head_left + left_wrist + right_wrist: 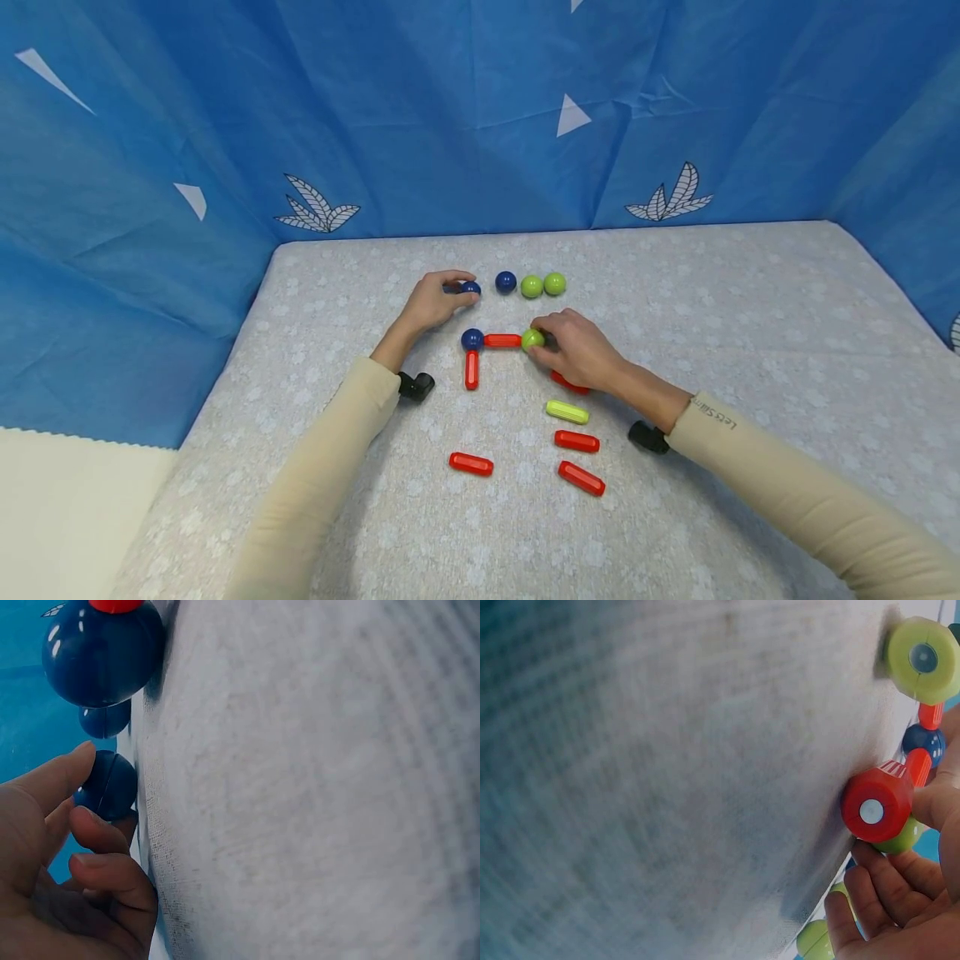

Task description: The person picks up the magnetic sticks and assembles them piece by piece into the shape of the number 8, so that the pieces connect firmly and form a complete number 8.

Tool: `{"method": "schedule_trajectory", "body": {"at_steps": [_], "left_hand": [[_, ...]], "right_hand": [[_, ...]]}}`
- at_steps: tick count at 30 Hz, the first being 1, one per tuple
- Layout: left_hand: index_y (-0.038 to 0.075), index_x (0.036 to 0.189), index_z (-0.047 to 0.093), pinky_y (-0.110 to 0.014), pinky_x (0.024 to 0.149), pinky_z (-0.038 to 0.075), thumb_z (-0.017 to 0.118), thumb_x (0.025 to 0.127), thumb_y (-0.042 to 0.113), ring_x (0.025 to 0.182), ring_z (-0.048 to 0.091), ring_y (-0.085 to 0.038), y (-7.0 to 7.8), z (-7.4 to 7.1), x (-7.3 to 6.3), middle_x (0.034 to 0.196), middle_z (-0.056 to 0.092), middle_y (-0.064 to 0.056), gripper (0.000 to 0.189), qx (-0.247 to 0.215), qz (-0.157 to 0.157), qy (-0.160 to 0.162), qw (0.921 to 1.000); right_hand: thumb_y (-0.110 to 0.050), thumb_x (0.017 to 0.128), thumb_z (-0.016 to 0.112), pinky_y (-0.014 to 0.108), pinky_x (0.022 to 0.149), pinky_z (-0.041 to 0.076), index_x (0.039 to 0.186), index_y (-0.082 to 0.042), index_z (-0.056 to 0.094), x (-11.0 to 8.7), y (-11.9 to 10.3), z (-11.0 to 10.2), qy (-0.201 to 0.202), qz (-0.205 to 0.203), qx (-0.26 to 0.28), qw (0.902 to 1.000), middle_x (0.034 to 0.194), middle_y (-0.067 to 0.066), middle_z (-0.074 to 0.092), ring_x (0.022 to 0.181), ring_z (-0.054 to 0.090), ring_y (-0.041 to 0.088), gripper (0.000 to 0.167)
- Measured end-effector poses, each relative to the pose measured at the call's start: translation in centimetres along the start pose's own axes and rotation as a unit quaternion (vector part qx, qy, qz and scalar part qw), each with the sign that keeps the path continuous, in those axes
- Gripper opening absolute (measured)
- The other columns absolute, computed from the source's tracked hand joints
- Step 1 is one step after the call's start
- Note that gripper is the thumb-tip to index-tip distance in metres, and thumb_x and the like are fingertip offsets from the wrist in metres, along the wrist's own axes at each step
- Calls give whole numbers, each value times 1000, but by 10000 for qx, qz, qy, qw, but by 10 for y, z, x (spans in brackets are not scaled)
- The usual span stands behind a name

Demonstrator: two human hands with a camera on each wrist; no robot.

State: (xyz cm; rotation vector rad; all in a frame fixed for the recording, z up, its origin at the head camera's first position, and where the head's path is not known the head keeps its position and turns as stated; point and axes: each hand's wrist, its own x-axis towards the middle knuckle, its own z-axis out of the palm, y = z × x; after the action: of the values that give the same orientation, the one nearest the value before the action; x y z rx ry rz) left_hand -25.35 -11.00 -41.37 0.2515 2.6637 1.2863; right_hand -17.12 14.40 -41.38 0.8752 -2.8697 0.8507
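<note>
At the back left, my left hand (432,302) pinches a dark blue ball (471,288) between thumb and fingers; the left wrist view shows the same ball (111,786) with a seam around it. My right hand (579,347) grips a green ball (532,339) at the right end of a red rod (502,340). That rod's left end meets another blue ball (472,339), from which a second red rod (472,370) runs toward me. Partly under the right hand lies a loose red rod (570,383), whose pale round end shows in the right wrist view.
Behind the hands stand a blue ball (506,282) and two green balls (532,287). Nearer me lie a yellow-green rod (567,412) and loose red rods (577,441), one of them (471,464) further left. A patterned cloth (750,333) covers the table; a blue curtain (480,117) hangs behind.
</note>
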Motion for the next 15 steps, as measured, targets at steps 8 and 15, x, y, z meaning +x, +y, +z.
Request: {"method": "schedule_trajectory", "body": {"at_steps": [8,15], "left_hand": [[14,128,66,-46,95,43,72,93,28,117,53,-27,-3,1,1,124,61,-11,39,33,76,17,10000],[15,128,66,-45,92,45,72,93,31,117,54,-26,-3,-2,-6,125,61,-10,39,-23,27,87,10000]], "right_hand": [[-17,91,71,40,78,46,111,-1,68,0,0,-1,5,-43,-9,10000,101,7,69,88,56,24,26],[-18,92,71,39,78,46,111,-1,68,0,0,-1,-50,7,-13,10000,101,7,69,89,55,23,26]]}}
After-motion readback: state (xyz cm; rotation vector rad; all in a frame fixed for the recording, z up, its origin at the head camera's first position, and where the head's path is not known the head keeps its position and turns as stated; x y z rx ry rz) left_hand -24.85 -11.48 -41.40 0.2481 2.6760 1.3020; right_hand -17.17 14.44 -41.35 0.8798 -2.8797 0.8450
